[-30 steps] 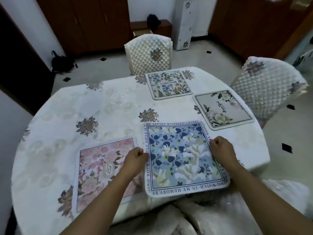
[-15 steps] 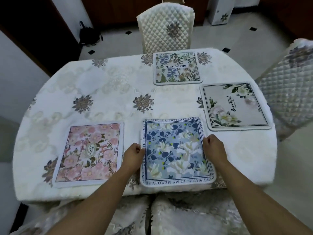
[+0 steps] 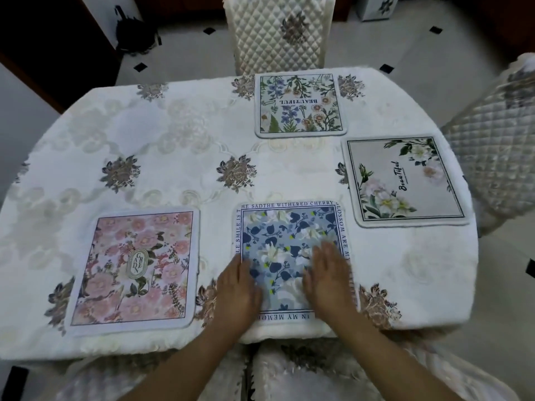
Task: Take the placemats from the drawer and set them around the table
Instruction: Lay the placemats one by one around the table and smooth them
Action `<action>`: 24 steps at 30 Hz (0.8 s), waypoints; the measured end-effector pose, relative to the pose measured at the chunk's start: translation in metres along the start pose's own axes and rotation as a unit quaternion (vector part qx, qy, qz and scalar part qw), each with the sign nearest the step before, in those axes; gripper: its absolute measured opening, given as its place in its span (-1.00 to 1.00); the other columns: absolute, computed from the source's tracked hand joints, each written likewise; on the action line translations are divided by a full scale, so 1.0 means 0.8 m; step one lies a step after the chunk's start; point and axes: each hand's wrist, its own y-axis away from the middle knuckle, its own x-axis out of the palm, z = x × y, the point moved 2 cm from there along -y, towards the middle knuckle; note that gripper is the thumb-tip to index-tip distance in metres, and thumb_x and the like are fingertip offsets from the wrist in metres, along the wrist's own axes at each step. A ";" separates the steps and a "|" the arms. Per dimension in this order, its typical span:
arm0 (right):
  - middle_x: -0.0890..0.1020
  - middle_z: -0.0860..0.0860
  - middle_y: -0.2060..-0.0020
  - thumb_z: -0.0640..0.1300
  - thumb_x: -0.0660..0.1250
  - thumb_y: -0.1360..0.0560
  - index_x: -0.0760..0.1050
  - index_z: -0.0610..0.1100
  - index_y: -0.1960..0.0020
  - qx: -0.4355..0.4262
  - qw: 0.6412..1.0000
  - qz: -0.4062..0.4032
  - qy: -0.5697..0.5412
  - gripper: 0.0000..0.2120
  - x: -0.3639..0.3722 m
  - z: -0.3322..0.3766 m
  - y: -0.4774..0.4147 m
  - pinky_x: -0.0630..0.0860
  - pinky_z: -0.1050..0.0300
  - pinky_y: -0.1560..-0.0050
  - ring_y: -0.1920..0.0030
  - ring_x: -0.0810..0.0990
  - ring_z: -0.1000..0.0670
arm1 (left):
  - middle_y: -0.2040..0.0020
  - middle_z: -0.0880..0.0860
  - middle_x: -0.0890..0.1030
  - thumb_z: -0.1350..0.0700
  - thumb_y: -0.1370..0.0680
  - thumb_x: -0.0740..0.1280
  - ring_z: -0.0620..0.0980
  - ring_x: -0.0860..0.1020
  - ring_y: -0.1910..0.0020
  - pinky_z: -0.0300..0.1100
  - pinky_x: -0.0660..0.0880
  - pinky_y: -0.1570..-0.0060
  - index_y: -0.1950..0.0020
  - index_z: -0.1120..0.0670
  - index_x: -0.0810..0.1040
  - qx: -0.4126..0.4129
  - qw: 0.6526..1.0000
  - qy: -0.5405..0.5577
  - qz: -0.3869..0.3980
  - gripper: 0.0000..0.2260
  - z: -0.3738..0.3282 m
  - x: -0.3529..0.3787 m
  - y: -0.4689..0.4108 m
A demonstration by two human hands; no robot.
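Several square placemats lie on the white floral tablecloth (image 3: 162, 157). A blue floral placemat (image 3: 286, 235) with lettering round its border sits at the near edge in front of me. My left hand (image 3: 237, 287) rests flat on its near left part. My right hand (image 3: 328, 279) lies flat on its near right part, fingers spread and a little blurred. A pink floral placemat (image 3: 136, 267) lies to the left of it. A grey placemat with white flowers (image 3: 405, 180) is at the right edge. A green and blue botanical placemat (image 3: 299, 105) lies at the far side.
A quilted cream chair (image 3: 275, 36) stands behind the far edge and another quilted chair (image 3: 498, 134) at the right. Cushioned seats (image 3: 304, 377) sit below the near table edge. A dark bag (image 3: 136, 36) lies on the tiled floor at the far left.
My hands left the blue placemat's side edges and now lie flat on top of it, nearer together. The camera tilted further down over the table.
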 end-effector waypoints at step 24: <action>0.01 -0.08 -0.60 0.04 -0.09 -0.65 -0.04 -0.15 -0.60 -0.135 0.978 0.156 0.029 -0.43 0.040 0.040 -0.157 -0.14 -0.02 -0.57 -0.59 -0.09 -0.05 | -0.59 0.22 0.06 0.11 -0.63 0.11 0.12 -0.12 -0.57 -0.03 -0.22 -0.52 -0.57 0.23 0.05 0.021 0.996 0.042 0.072 -0.46 -0.033 0.027 -0.165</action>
